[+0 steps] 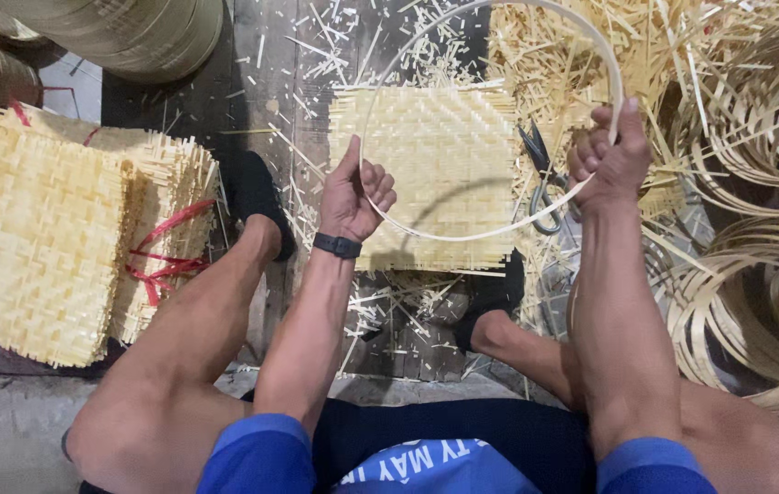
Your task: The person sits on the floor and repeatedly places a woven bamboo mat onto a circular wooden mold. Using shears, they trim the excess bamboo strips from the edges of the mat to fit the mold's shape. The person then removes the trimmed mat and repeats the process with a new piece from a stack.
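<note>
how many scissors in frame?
1. The scissors lie on the floor at the right edge of the woven mat, just left of the right hand gripping the hoop. More could be buried under the bamboo offcuts.

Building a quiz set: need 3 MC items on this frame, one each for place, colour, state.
1. Where do the scissors lie?
A. right of the woven mat
B. on the mat stack
C. in the left hand

2. What colour is the tie around the mat stack?
A. blue
B. red
C. green

3. The hoop is:
A. flat on the floor
B. held by both hands
C. hung on a wall

A: they sit at the mat's right edge.
B: red tie wraps the stack.
B: left hand and right hand grip it.
</note>
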